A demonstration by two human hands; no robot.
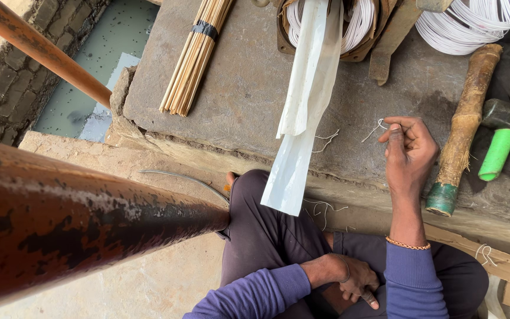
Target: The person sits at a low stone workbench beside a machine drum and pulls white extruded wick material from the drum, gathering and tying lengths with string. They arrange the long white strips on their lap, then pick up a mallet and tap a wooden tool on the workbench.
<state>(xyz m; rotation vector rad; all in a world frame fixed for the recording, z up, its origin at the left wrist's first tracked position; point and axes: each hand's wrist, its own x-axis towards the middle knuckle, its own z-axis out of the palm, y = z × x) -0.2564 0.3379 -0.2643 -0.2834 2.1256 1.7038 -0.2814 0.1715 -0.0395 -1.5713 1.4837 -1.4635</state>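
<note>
seated at a stone slab (249, 88), looking down. right hand (408, 150) raised over the slab's near edge, fingers pinched nearly closed on a short piece of white cord (376, 127), its loose end curling off to the left. left hand (352, 280) resting low in the lap, fingers curled loosely, nothing clearly held. judged from this: midway through handling a cut length of cord, probably sorting or twisting it; bringing the other hand up to take the free end would seem to be needed next. nearby: a bundle of thin cane sticks (196, 53) far left, a pale plastic strip (305, 106) hanging over the edge, white wire coils (473, 20) far right, a wooden club (464, 127) and a green-handled hammer (503, 139) just right of the pinching hand.
</note>
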